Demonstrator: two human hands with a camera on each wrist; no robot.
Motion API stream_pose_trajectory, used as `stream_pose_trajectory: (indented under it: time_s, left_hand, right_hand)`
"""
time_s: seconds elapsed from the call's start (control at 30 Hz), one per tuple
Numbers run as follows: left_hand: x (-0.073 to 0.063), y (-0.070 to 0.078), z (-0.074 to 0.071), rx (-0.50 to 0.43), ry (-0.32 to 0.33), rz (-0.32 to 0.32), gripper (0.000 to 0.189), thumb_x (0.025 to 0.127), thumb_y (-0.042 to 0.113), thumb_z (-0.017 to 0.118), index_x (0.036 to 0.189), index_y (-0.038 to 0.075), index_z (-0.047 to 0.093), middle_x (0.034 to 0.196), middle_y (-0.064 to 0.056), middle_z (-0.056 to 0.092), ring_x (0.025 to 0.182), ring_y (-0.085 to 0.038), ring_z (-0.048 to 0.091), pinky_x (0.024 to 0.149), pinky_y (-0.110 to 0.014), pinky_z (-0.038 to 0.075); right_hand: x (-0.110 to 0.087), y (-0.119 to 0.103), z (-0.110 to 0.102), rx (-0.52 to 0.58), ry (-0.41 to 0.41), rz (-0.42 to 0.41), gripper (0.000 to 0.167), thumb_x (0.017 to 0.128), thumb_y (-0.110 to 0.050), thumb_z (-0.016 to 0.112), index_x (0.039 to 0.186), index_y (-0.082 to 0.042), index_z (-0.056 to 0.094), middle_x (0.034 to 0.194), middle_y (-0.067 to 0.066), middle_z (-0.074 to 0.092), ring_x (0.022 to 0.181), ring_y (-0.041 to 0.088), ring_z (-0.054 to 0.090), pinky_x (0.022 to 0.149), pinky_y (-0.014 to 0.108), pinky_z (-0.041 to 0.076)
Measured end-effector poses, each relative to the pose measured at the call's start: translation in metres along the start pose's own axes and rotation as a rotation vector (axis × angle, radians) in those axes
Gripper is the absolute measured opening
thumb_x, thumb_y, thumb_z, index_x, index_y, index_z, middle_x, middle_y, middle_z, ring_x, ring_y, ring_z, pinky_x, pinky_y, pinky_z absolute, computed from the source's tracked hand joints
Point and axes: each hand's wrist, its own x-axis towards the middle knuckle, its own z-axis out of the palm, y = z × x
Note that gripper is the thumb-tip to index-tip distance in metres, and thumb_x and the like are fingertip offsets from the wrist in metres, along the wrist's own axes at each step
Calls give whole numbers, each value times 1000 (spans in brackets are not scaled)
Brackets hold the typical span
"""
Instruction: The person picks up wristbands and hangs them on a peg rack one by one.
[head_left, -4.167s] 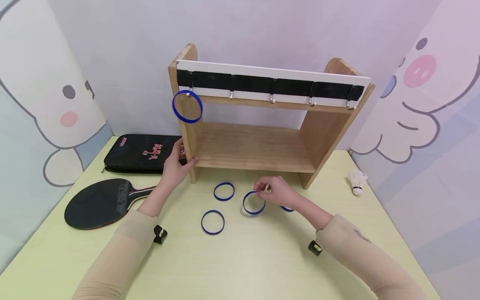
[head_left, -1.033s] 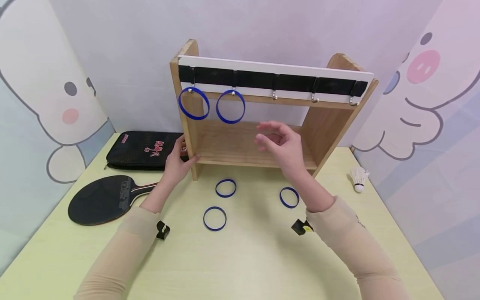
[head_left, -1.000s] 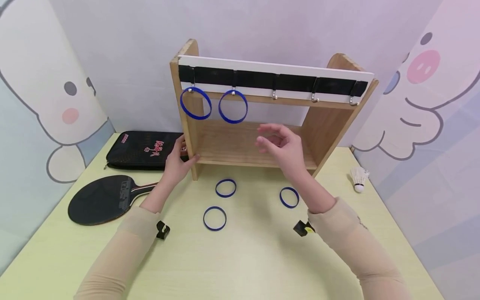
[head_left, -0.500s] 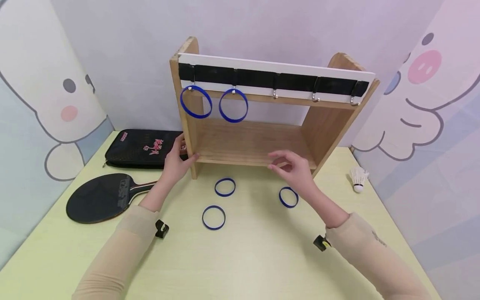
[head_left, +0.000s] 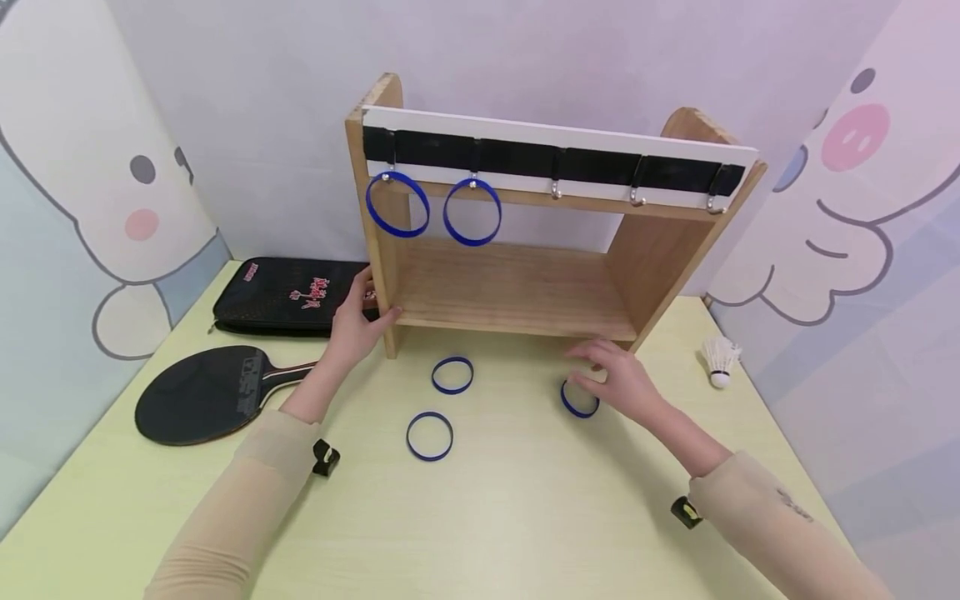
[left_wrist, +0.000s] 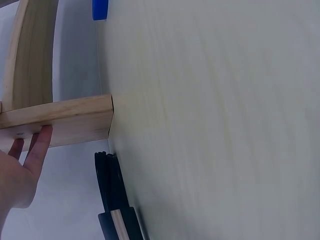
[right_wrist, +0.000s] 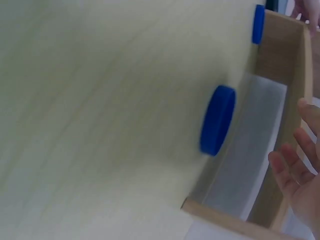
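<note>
- Gripping the left side panel of a light-brown wooden rack [head_left: 510,287], the left hand [head_left: 354,332] has its thumb at the front edge and its fingers against the outer face.
- Hovering near the rack's right foot, the right hand [head_left: 618,379] has its fingers loosely curved and spread, just above a thin, round, blue ring [head_left: 580,415] lying on the pale yellow-green table [head_left: 510,517] (the right wrist view shows the fingertips apart from it).
- Two more blue rings lie farther left in front of the rack: one nearer the shelf [head_left: 452,392], the other [head_left: 430,458] closer to the person.
- Across the rack's top runs a white board [head_left: 562,137] with a black band and five silvery hooks [head_left: 556,192]; the two leftmost each carry a hanging blue ring, the first [head_left: 401,234] at the left panel, the second [head_left: 472,242] beside it.
- Left of the rack sit a black zipped case [head_left: 292,296] with red lettering and, nearer the person, a black table-tennis bat [head_left: 202,396].
- Well to the right lies a white feathered shuttlecock [head_left: 721,362].
</note>
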Motion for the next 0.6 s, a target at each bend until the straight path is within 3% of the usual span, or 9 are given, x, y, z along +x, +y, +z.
stream_pose_trajectory:
  time_s: [0.2,0.33,0.6]
  left_hand:
    - [0,-1,1,-8,-6,3,76,88,16,67,149,25,22,132,-18,48,112,-37,56,82,-54,52]
    - [0,-2,1,-13,-15,-13,75,89,18,66,149,27,21,134,-17,46,113,-36,55,85,-55,51]
    - [-1,-2,0,-19,-14,-18,74,89,18,66,148,26,22,134,-17,46,113,-36,55,86,-54,51]
  right_hand:
    - [-13,19,-2,-101,-46,-57,37,69,-8,82,104,-8,69,104,5,67,101,26,60,82,43,51]
    - [-17,31,-1,-131,-82,-70,36,69,-9,83,102,-9,70,103,5,68,100,27,60,83,45,51]
    - [-19,48,2,-139,-237,22,36,75,-16,80,107,-7,69,107,8,68,102,29,60,87,46,50]
